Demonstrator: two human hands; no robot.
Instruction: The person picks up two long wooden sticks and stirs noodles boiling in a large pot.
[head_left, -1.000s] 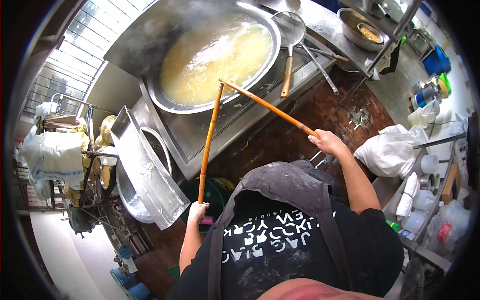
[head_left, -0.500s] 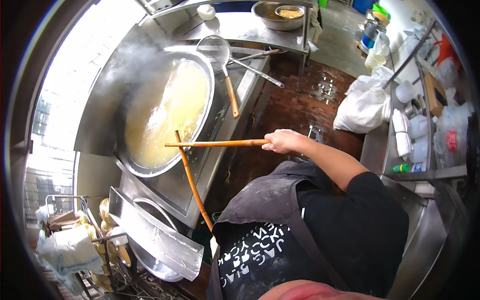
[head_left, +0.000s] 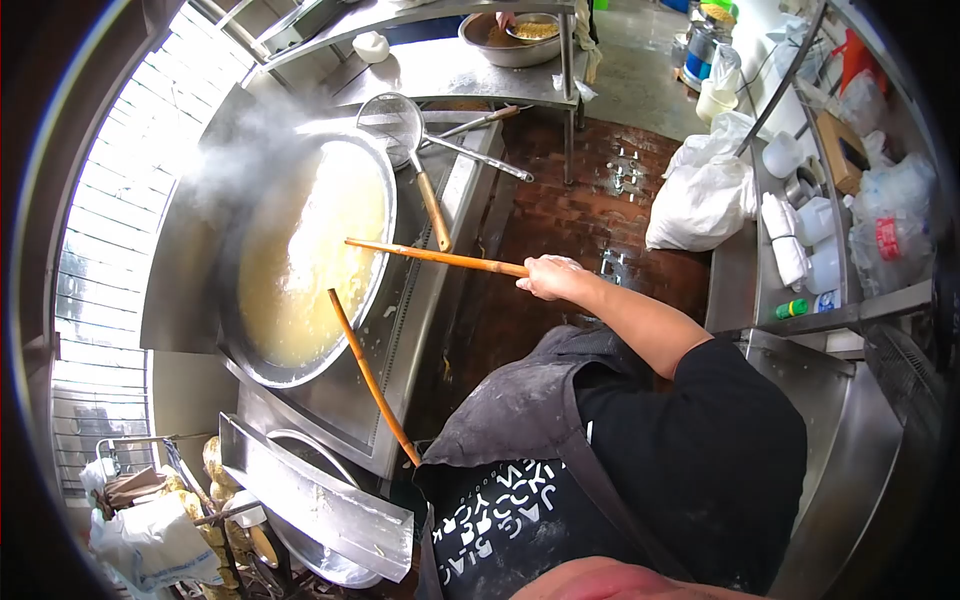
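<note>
My right hand (head_left: 548, 277) is closed around one end of a long bamboo stick (head_left: 440, 256). That stick's far tip reaches over the rim of a large steaming pan (head_left: 388, 215) of cloudy yellowish liquid (head_left: 300, 290). A second bamboo stick (head_left: 368, 378) slants from the pan down to my apron (head_left: 500, 410); its lower end disappears there, and my left hand is hidden. The two sticks are apart. Beyond the right stick, a wire skimmer (head_left: 432, 208) with a wooden handle rests at the pan's edge.
A metal tray (head_left: 310, 490) and a large basin (head_left: 370, 578) stand at the lower left. A steel table (head_left: 430, 70) with a bowl (head_left: 530, 52) is at the back, where another person's fingers (head_left: 506, 19) show. White sacks (head_left: 703, 203) and shelves line the right; the brick floor (head_left: 560, 225) looks wet.
The crossed sticks have separated: the right one now tilts with its tip further over the liquid, the left one's tip sits lower. The view has shifted slightly. Fingers appear at the back bowl.
</note>
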